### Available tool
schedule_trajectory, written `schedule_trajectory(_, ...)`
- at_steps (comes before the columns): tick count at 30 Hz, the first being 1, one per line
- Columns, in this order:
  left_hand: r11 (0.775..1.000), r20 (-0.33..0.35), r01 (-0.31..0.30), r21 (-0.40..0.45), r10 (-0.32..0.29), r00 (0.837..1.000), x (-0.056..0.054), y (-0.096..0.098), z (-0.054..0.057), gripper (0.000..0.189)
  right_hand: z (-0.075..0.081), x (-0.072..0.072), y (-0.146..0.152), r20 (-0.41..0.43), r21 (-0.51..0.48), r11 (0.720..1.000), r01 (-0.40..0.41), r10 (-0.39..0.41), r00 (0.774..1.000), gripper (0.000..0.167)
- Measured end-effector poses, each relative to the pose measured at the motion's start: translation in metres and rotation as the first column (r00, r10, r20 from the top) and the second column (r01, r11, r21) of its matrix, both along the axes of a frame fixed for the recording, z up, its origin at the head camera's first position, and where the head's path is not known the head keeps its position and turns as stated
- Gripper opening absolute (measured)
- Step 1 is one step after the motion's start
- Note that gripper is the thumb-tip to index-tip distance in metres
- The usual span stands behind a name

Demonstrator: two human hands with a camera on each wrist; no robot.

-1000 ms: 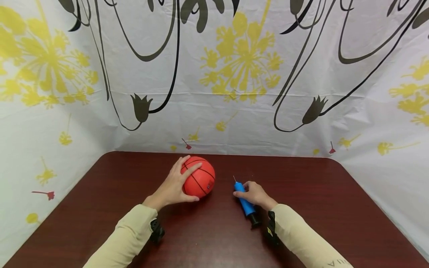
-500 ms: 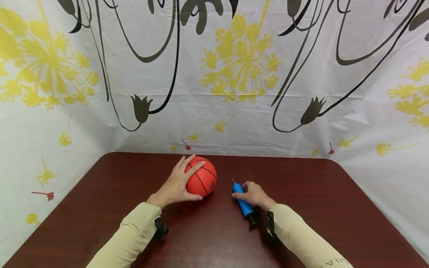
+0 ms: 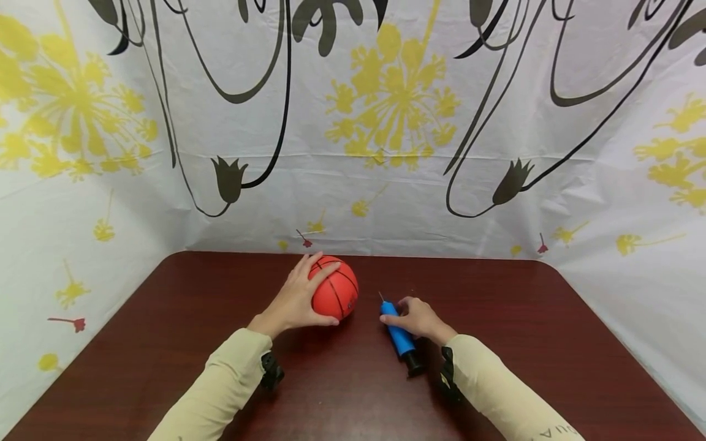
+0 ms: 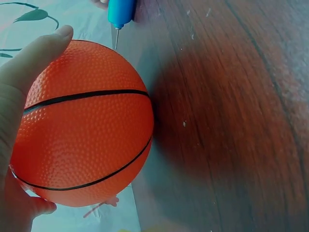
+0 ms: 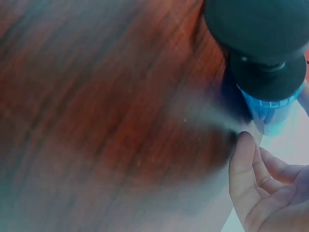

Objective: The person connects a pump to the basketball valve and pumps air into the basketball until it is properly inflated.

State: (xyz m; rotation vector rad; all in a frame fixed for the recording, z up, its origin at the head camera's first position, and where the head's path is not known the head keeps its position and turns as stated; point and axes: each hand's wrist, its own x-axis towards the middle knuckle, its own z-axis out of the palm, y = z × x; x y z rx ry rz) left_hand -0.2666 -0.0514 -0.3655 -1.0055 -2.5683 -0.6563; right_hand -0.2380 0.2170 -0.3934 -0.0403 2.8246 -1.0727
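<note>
In the head view, my left hand [image 3: 295, 300] holds a small orange basketball [image 3: 337, 293] with black lines from its left side. Fingers spread over its top and the thumb lies along its near side. The left wrist view shows the ball [image 4: 91, 130] close up at the table surface; I cannot tell if it touches. To its right, my right hand [image 3: 420, 320] grips a blue hand pump [image 3: 401, 340] near its front end. The pump lies slanted, its thin needle [image 3: 381, 296] pointing away and its black handle [image 3: 415, 367] toward me. A gap separates needle and ball.
Both hands work over a dark reddish-brown table [image 3: 342, 392] with rounded far corners. A white sheet [image 3: 342, 202] with yellow and dark plant prints hangs behind and beside it. Each wrist wears a black strap-on device [image 3: 271, 370].
My left hand and the basketball have shifted a little to the right, closer to the pump, with the ball turning slightly. My right hand and the pump stay nearly in place.
</note>
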Motion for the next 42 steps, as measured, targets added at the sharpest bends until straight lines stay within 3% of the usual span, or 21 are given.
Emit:
schedule_trajectory(18,0.999,-0.012,-0.027,-0.038,0.026,1.000,-0.005,0.011,0.004,0.089,0.008,0.006,0.015,0.000,-0.040,0.999,0.020,-0.020,1.000,0.065)
schedule_trajectory(27,1.000,0.008,-0.014,-0.019,0.014,1.000,-0.003,0.014,0.004,0.086,0.010,0.010,0.020,-0.010,-0.043,0.999,0.019,-0.020,1.000,0.068)
schedule_trajectory(36,1.000,-0.027,-0.018,-0.024,0.018,0.999,-0.005,0.018,0.004,0.080,0.009,0.009,0.020,-0.016,-0.033,0.999,0.034,-0.035,0.999,0.068)
schedule_trajectory(42,1.000,-0.035,-0.019,0.018,0.020,0.999,-0.004,0.019,0.004,0.070,0.009,0.010,0.022,-0.010,-0.030,0.999,0.040,-0.040,0.999,0.068)
